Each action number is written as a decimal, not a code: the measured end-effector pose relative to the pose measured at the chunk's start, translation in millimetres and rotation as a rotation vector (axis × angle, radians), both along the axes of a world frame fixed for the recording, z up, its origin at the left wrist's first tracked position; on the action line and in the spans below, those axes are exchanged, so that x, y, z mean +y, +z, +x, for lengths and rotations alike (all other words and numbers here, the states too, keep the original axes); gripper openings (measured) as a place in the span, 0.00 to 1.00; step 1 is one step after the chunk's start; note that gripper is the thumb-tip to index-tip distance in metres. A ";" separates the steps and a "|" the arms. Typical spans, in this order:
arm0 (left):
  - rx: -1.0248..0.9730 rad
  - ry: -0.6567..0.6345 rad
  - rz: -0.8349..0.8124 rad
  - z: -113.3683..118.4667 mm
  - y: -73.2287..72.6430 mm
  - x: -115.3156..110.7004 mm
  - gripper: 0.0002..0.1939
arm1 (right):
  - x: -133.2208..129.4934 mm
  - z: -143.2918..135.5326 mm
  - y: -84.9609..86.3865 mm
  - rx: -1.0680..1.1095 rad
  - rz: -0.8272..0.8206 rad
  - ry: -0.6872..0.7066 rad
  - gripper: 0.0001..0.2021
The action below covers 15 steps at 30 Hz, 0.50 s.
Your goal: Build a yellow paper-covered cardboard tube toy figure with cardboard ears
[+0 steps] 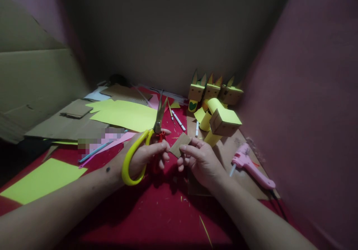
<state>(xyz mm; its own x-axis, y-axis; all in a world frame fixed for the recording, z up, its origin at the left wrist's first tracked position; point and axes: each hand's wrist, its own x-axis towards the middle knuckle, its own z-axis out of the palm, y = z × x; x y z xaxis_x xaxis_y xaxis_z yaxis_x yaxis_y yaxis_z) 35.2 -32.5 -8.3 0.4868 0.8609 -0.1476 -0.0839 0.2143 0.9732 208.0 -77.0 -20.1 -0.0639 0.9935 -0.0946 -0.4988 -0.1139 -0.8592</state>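
Observation:
My left hand (152, 149) is closed round a pair of scissors (133, 160) with a big yellow handle loop. Their blades (160, 110) point up and away from me, slightly parted, and a bit of red shows near the pivot. Between thumb and fingers, my right hand (200, 158) pinches a small brown cardboard piece (179, 145). The left fingertips are close to the cardboard's left edge; whether they touch it I cannot tell. Just beyond my right hand stands a cardboard-and-yellow-paper figure (225, 121) with a box-shaped top.
Several eared box figures (212, 89) stand at the back. A pink glue gun (251, 166) lies on a cardboard sheet (201, 186) to the right. Yellow paper (125, 114), stacked cardboard (50, 125) and a blue pencil-like stick (97, 151) lie left. White markers (178, 120) rest on the red tabletop (156, 220).

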 end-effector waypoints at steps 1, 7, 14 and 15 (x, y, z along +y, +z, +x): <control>0.015 -0.007 -0.007 0.2 -0.1 -0.1 0.27 | -0.3 0.2 0.0 -0.001 -0.004 -0.002 0.14; 0.040 -0.024 0.024 0.2 -1.0 -1.9 0.26 | -2.4 -0.1 -1.7 -0.036 -0.011 -0.007 0.13; 0.055 -0.156 0.164 3.4 -5.2 -4.1 0.12 | -2.5 -1.9 -3.9 -0.070 0.047 0.005 0.09; 0.057 -0.176 0.172 4.2 -4.8 -4.8 0.12 | -2.5 -2.1 -3.8 -0.076 0.049 0.012 0.09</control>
